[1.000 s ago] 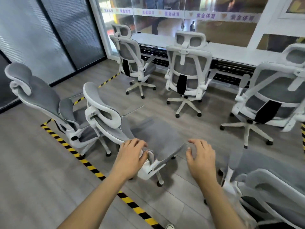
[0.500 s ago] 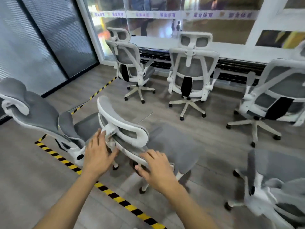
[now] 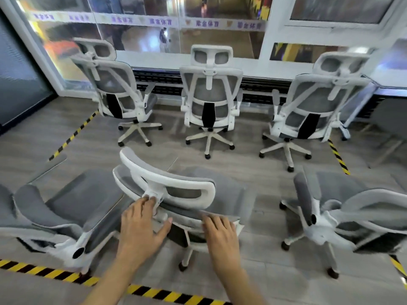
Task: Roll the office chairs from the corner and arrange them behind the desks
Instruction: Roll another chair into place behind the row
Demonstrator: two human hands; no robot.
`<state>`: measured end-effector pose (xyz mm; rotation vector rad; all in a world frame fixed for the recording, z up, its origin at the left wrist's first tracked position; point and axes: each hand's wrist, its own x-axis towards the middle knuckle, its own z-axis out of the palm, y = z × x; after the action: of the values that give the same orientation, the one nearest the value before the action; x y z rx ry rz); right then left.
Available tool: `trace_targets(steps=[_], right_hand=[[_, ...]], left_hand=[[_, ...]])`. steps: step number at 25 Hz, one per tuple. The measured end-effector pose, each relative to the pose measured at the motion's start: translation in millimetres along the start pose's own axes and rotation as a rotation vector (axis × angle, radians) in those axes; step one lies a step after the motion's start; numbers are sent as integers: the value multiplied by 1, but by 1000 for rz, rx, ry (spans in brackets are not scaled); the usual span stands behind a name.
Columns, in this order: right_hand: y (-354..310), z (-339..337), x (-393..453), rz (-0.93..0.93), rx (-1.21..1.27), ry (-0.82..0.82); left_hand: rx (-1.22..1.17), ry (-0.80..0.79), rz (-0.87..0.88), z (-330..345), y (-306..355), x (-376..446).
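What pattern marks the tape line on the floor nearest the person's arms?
Diagonal yellow and black stripes on the floor tape, clearest in the head view.

Three chairs (image 3: 210,102) stand before the desk (image 3: 253,67), seemingly three nearer chairs (image 3: 176,194) behind.

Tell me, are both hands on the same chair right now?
Yes, the left hand and right hand both rest on the nearest chair, at its backrest.

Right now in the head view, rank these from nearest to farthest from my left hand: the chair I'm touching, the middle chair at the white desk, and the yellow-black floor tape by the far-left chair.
1. Touched grey mesh chair, under the left hand.
2. Middle desk chair, straight ahead.
3. Far-left floor tape, ahead-left; close to the middle chair's range.
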<state>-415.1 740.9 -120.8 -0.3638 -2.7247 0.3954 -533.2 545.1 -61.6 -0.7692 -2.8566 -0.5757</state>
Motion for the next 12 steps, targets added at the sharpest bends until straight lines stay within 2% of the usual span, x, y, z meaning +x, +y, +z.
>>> trace_targets(steps=[4, 7, 9, 12], right_hand=[[37, -11, 5, 98, 34, 126], [56, -15, 8, 208, 159, 159], [71, -19, 14, 230, 222, 145], [84, -26, 34, 234, 290, 148]], left_hand=[[-108, 51, 126, -12, -1, 18], [-213, 163, 28, -12, -18, 39], [-157, 80, -24, 4, -34, 52], [-47, -92, 29, 39, -45, 61]])
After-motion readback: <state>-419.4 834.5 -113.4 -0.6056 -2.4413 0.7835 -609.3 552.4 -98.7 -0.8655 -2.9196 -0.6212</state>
